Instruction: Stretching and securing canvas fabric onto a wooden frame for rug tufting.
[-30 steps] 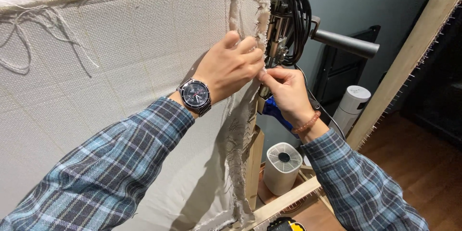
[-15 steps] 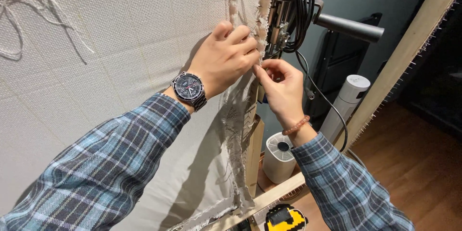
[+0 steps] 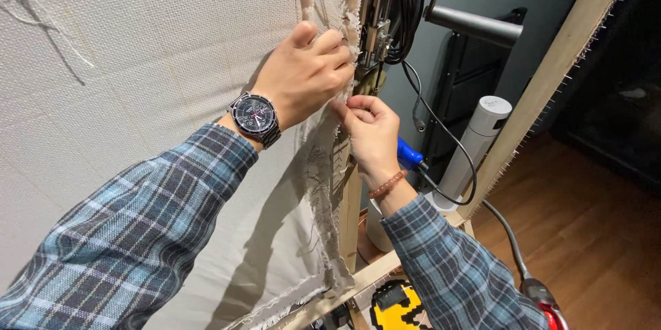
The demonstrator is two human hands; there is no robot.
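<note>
The head view looks down at a large off-white woven cloth (image 3: 138,96) stretched upright over a wooden frame (image 3: 352,213). The left hand (image 3: 303,75), with a wristwatch (image 3: 255,118) just behind it, is curled shut on the frayed cloth edge (image 3: 329,165) and presses it against the frame post under its knuckles. The right hand (image 3: 372,130) sits just below and touching the left, fingertips (image 3: 344,104) pinched together on the same edge; whether they also hold a thread or a pin is too small to tell. A beaded bracelet (image 3: 387,184) circles that wrist. Behind the right hand hang black cables (image 3: 406,6), a blue handle (image 3: 407,154) and a white cylinder (image 3: 475,144); a slanted wooden beam (image 3: 551,75) runs beyond them.

To do this well, I judge the left hand should keep firm tension so the weave lies flat, while the right works in small pinches close to the post, keeping clear of the loose fraying below.
</note>
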